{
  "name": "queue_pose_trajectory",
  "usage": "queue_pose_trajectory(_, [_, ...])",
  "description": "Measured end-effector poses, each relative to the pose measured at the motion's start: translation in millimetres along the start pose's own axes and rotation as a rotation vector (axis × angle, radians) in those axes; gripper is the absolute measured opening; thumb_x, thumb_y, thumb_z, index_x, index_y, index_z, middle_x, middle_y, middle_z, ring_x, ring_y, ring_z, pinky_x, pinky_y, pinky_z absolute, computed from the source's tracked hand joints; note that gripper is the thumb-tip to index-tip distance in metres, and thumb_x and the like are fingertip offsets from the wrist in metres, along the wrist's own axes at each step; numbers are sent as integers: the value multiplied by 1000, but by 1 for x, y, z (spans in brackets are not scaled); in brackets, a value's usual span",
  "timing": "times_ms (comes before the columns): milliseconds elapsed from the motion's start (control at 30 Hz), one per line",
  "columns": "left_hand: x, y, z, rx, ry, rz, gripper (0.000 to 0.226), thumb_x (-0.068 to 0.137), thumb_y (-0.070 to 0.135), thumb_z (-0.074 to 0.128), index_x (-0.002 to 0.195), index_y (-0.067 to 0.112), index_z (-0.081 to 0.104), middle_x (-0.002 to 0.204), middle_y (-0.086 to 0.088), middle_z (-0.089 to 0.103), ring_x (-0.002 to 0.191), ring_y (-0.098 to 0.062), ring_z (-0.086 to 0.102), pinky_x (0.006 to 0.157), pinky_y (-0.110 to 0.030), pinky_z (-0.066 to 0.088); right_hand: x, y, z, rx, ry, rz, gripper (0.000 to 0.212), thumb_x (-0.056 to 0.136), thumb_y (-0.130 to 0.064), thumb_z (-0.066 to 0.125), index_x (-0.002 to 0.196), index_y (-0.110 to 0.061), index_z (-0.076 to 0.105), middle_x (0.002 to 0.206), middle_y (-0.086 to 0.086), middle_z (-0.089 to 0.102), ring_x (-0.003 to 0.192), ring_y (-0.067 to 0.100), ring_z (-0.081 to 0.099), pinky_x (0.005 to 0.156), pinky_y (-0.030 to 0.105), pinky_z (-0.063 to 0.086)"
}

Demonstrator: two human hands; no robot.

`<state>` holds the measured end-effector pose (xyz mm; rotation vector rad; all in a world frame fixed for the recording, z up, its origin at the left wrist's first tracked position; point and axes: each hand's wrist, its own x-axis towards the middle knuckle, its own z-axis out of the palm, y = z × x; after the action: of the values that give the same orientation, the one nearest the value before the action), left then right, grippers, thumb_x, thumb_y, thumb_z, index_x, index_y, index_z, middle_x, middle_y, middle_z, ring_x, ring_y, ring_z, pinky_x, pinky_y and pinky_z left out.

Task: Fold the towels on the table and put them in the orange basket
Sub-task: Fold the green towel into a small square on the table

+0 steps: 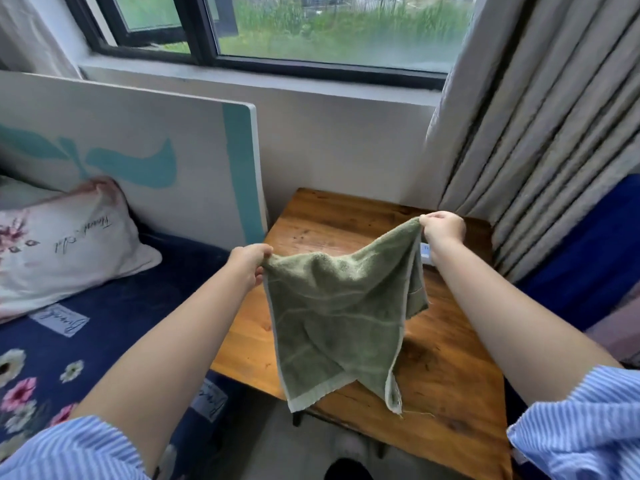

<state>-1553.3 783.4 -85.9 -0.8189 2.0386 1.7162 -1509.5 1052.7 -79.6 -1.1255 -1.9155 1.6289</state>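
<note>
Wooden table (446,341) stands below black-framed window (277,32), daylight and greenery outside. White wall (329,140) behind table. Grey curtain (540,126) right of table. Left of table: bed in navy floral sheet (86,341), pillow (62,244), white-teal board (156,147) leaning against wall.

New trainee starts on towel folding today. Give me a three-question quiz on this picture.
1. True or false: the towel lies flat on the table.
2. The left hand pinches the towel at: A) a top corner, B) the bottom hem, C) the middle.
3. Fill in: the right hand is held ____ than the left.

Key: 1 false, it hangs from both hands. 2 A. 3 higher.
</note>
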Motion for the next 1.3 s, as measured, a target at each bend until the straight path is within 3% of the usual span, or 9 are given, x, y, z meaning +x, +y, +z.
queue_pose_trajectory(100, [23,28,18,-42,4,73,5,88,8,56,92,5,56,91,-12,57,76,-21,52,53,-24,39,25,-23,35,-9,-54,-18,34,82,-6,57,53,-20,47,59,-4,48,78,19,52,71,30,44])
queue_pose_trajectory(233, [41,97,48,-201,38,263,30,91,7,51,62,12,46,65,-5,48,52,-13,40,38,-16,38,65,-73,64,-103,-69,-194,16,85,-12,53,70,-15,58,75,1,57,81,20,51,71,26,40])
queue_pose_trajectory(433, [52,160,81,-351,57,506,32,92,11,50,60,16,45,65,0,48,65,-13,48,74,-29,46,87,-139,83,-267,10,-498,22,94,-19,46,107,-10,61,112,10,64,105,29,56,81,27,39])
queue_pose_trajectory(633, [83,156,59,-268,130,525,29,85,10,46,57,15,40,68,-4,46,77,-21,46,74,-36,44,81,-134,94,-335,39,-511,23,95,-18,43,110,-9,57,113,13,63,103,29,55,79,29,39])
queue_pose_trajectory(867, [130,79,0,447,49,247,20,84,12,46,65,5,46,62,-7,46,58,-24,48,59,-28,42,41,-18,99,-642,-130,-142,20,88,-6,42,94,-4,61,109,18,62,105,34,54,77,29,39])
queue_pose_trajectory(967, [140,33,-20,874,-48,196,11,86,13,52,83,3,50,74,-11,51,72,-26,51,66,-30,45,12,42,95,-843,-251,17,18,87,-6,45,77,-3,60,90,18,62,99,36,55,79,33,40])
queue_pose_trajectory(1133, [143,-46,-58,1343,-409,-73,40,93,11,42,131,0,42,107,-12,62,86,-24,62,74,-31,51,-53,134,83,-1069,-370,239,19,85,-4,48,98,-2,62,104,16,64,93,30,58,72,30,42])
queue_pose_trajectory(1200, [140,-60,-67,1479,-464,-69,26,92,9,44,116,-1,48,75,-8,51,57,-19,46,52,-25,38,-70,149,76,-1159,-446,257,16,85,-2,48,96,-4,59,98,13,62,82,27,53,64,28,40])
queue_pose_trajectory(1300, [141,-76,-81,1695,-540,-29,13,91,7,46,78,7,45,62,-6,39,54,-18,38,49,-23,31,-95,162,72,-1301,-567,286,11,86,-2,48,94,-6,54,101,12,60,79,24,51,60,28,39])
